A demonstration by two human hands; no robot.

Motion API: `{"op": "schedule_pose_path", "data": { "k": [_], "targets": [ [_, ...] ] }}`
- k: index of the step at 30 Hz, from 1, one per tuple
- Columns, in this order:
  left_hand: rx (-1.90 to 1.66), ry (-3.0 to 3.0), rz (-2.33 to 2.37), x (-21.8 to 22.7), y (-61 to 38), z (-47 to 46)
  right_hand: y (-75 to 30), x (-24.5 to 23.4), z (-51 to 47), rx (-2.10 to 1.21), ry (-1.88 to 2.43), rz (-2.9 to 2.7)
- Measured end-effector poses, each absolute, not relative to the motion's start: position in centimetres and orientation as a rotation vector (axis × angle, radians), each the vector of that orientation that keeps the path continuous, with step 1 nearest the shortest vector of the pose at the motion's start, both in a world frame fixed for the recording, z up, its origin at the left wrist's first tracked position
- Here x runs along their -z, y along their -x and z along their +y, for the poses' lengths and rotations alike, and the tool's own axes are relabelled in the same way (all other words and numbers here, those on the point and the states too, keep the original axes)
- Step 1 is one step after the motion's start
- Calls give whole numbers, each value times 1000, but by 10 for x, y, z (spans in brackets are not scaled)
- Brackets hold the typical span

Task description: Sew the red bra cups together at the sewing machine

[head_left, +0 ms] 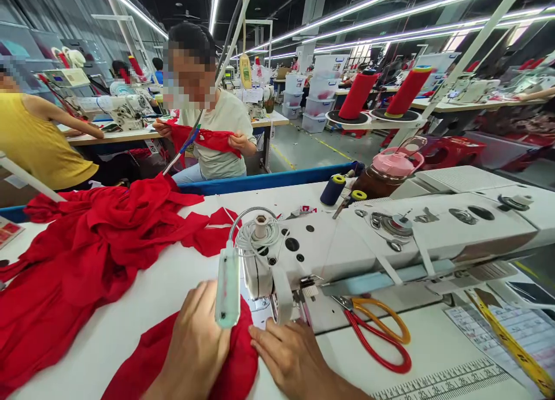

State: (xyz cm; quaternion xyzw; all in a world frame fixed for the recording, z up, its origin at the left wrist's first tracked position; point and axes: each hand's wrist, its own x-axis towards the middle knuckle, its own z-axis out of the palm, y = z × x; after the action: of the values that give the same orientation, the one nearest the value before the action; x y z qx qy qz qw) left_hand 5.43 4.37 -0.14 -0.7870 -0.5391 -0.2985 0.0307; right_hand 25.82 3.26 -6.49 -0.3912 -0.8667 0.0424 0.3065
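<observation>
A piece of red fabric [243,348] lies on the white sewing machine bed, its front edge by the needle area. My left hand [195,339] presses on and grips this fabric; a small lamp [228,287] on a bendy neck hides some of its fingertips. At the right edge of the cloth, my right hand [288,354] has its fingers closed on the fabric beside the presser foot. The sewing machine [347,244] reaches from the right, and its head covers the stitching spot.
A large red fabric heap [95,244] covers the table's left side. Scissors [381,336], a yellow tape measure [511,345] and a printed ruler [446,380] lie right. Behind stand navy thread spools [333,190] and a pink-lidded jug [385,169]. A co-worker [221,128] opposite holds red cloth.
</observation>
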Motion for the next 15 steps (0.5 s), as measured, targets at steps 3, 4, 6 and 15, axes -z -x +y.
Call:
{"op": "schedule_pose_path", "data": {
  "k": [3, 4, 6, 15],
  "targets": [
    [918, 2463, -1191, 23, -53, 18, -258, 65, 32, -70, 1031, -2276],
    [948, 2463, -1134, 34, -53, 14, -258, 65, 33, -62, 1031, -2275],
    [1014, 2453, -1107, 52, -52, 13, -258, 65, 33, -56, 1033, -2276],
    [802, 2672, -1093, 48, -48, 34, -261, 51, 40, 27, 1140, -2317]
  ]
}}
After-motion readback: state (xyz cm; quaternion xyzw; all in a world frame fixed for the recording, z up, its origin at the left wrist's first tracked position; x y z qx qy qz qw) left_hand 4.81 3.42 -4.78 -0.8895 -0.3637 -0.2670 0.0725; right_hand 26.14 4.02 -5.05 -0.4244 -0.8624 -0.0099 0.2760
